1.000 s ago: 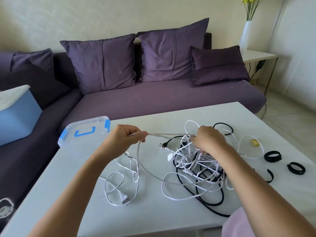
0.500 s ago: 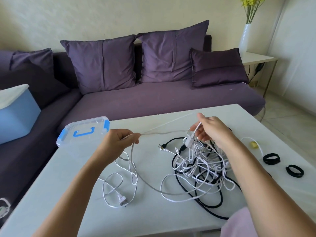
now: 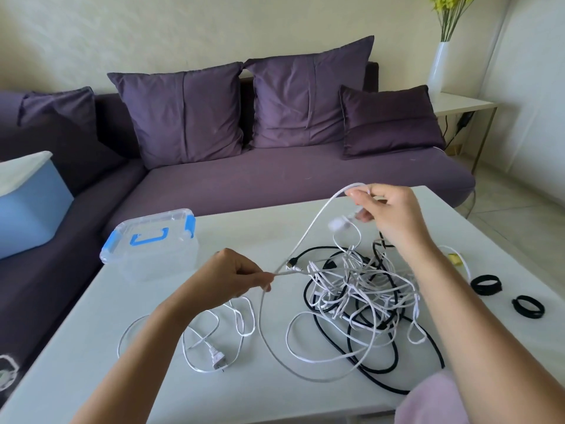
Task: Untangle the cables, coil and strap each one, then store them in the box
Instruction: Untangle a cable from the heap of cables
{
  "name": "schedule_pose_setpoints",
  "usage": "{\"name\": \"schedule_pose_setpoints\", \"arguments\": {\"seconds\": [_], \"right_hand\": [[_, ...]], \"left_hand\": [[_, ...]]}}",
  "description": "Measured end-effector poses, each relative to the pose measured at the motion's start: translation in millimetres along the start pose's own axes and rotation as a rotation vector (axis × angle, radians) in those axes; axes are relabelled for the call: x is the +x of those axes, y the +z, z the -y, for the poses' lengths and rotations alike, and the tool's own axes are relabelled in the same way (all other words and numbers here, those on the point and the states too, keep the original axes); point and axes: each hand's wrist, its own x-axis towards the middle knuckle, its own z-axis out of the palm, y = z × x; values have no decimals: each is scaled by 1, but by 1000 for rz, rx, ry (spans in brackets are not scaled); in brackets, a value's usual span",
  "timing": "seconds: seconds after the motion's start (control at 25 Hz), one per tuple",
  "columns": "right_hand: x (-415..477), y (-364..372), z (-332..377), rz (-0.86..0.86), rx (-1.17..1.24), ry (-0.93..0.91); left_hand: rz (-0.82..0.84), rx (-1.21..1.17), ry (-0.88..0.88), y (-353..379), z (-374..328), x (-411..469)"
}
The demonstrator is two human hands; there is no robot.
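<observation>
1. Two bare hands hold one white cable (image 3: 308, 231) above the table (image 3: 275, 399). The left hand (image 3: 227, 278), fingers curled, pinches it near the table's middle.
2. The right hand (image 3: 394, 214), raised toward the far edge, has its fingers curled round the cable's bend, and a blurred white piece dangles just beneath.
3. The tangle (image 3: 357, 289) of white and black cables lies on the table's right half, partly under the right forearm.
4. A clear box (image 3: 153, 243) with blue latches sits lid-on near the far left corner.
5. One black strap (image 3: 486, 284) and a second strap (image 3: 528, 306) lie by the right edge.
6. A loose white cord (image 3: 215, 358) with a plug lies toward the front edge.
</observation>
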Motion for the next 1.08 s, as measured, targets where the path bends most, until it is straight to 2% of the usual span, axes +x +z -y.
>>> {"name": "schedule_pose_setpoints", "arguments": {"seconds": [0.16, 0.4, 0.52, 0.68, 0.76, 0.88, 0.96, 1.04, 1.08], "right_hand": [[0, 48, -9, 99, -130, -41], [-24, 103, -31, 637, -246, 303], [-30, 103, -24, 719, -229, 388], [-20, 84, -18, 860, -276, 584], [-13, 68, -16, 816, -190, 569], [-2, 33, -5, 686, -64, 337], [6, 6, -1, 561, -107, 198], [14, -22, -10, 278, -189, 140], [17, -36, -18, 123, -188, 143]], "left_hand": [[92, -50, 30, 3, -11, -2], [215, 5, -3, 9, -8, 0], [121, 68, 9, 4, -6, 4], [-143, 90, 103, -1, -8, 16], [-230, 90, 123, -4, -10, 25], [-273, 151, 120, -10, -13, 39], [-400, 87, 107, -19, -16, 46], [-477, -352, 79, -35, -12, 49], [-448, -618, 79, -43, -8, 49]]}}
